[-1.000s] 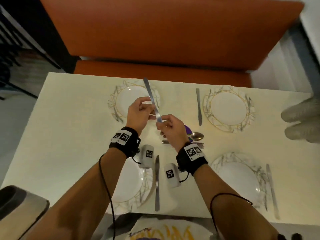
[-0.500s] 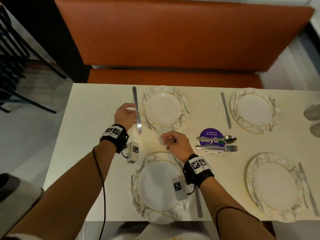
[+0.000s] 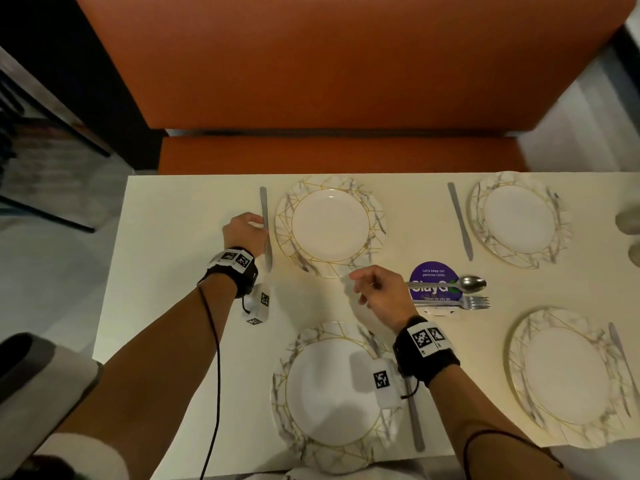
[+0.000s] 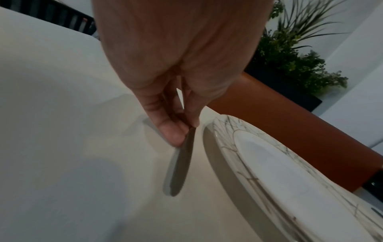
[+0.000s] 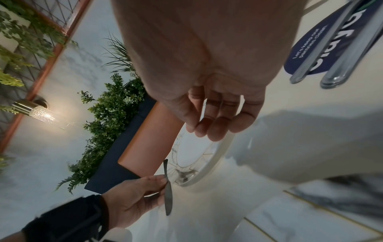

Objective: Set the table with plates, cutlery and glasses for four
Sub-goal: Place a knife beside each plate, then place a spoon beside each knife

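The knife [image 3: 266, 233] in the left hand [image 3: 244, 233] reads as a light, stiff strip of smooth metal — slick enough, I'd judge, to swivel if pinched at one end, so mid-handle, where the thumb and fingertips [image 4: 174, 134] pinch it now, looks the sound place to hold it. It is plain, dull grey and slender, with a rounded end, lying lengthwise from 12 to 6 o'clock just beside the far-left plate [image 3: 330, 225], at that plate's 9 o'clock; whether it rests fully on the counter [image 3: 166, 271] or is a touch lifted I cannot tell. The plate is white with gold and grey veining on its rim, and probably breakable, so the knife wants setting down without knocking it. The right hand [image 3: 382, 294] hovers with fingers loosely relaxed and holds nothing, at the plate's 5 o'clock. At the right hand's 3 o'clock a spoon [image 3: 460, 284] and fork [image 3: 460, 302] lie across a purple round sign [image 3: 433, 273]. Three more plates each have a knife beside them — forks, spoons and glasses seem yet to be laid.
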Demonstrator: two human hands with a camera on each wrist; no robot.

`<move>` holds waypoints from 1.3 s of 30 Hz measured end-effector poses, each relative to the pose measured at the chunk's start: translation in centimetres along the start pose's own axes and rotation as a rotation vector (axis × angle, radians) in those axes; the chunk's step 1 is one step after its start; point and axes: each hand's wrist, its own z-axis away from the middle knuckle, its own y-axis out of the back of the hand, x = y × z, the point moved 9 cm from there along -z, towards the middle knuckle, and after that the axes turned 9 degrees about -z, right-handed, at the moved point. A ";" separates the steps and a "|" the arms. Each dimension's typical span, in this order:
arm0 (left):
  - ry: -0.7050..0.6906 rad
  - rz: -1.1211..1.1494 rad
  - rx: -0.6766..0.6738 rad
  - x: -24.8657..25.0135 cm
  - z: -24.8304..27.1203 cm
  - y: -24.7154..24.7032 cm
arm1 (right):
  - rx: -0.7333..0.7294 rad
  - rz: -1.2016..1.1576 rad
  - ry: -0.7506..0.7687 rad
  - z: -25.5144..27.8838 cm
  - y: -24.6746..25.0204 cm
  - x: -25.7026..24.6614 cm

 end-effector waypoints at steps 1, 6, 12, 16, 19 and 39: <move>-0.013 -0.012 0.003 0.5 0.2 0.0 | 0.001 0.004 0.005 -0.1 0.0 0.0; -0.068 -0.050 0.045 1.3 0.6 0.3 | -0.006 -0.015 0.006 -0.5 -0.3 0.0; -0.210 -0.157 0.086 2.6 1.4 0.3 | -0.012 -0.009 0.003 -0.6 0.2 0.4; -0.203 -0.145 0.082 2.6 1.5 0.3 | 0.003 -0.007 0.003 -0.5 0.6 0.7; -0.206 -0.145 0.085 2.5 1.6 0.4 | 0.002 -0.004 -0.002 -0.4 0.6 0.7; -0.389 0.020 0.193 7.3 9.8 -2.6 | 0.121 -0.013 -0.010 0.0 7.1 0.8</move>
